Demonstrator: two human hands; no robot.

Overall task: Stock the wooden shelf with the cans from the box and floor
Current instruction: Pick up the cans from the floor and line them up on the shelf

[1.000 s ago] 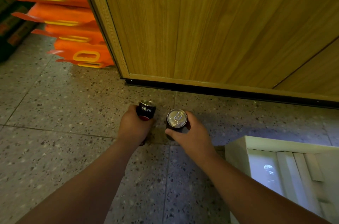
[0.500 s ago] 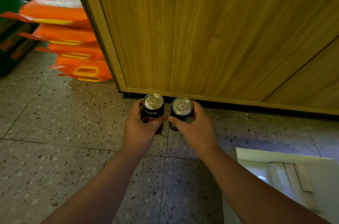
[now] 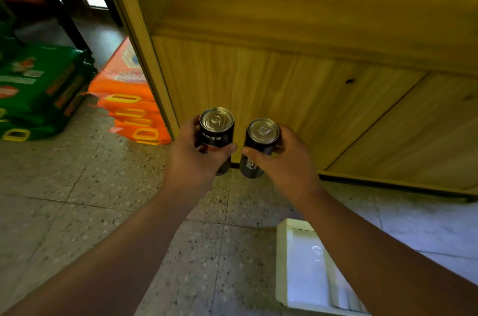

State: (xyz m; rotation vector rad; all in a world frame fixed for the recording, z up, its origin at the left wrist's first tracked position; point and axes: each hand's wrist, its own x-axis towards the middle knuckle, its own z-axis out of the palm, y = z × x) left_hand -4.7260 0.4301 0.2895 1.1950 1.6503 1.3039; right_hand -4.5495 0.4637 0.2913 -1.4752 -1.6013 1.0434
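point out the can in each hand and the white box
left can (image 3: 216,120), head view, on its silver lid
right can (image 3: 263,130), head view, on its silver lid
white box (image 3: 282,258), head view, on its left wall

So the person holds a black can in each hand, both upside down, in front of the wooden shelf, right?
Not quite: the head view shows both upright, pull-tab tops facing up. The left hand holds one black can, the right hand the other can, before the wooden shelf.

— Anything readable? 
— White characters on the left can (image 3: 216,134), too small to make out. 
— And the right can (image 3: 254,158)? 
— White lettering down its side, half hidden, unreadable. 
— Sacks? 
— Print blurred.
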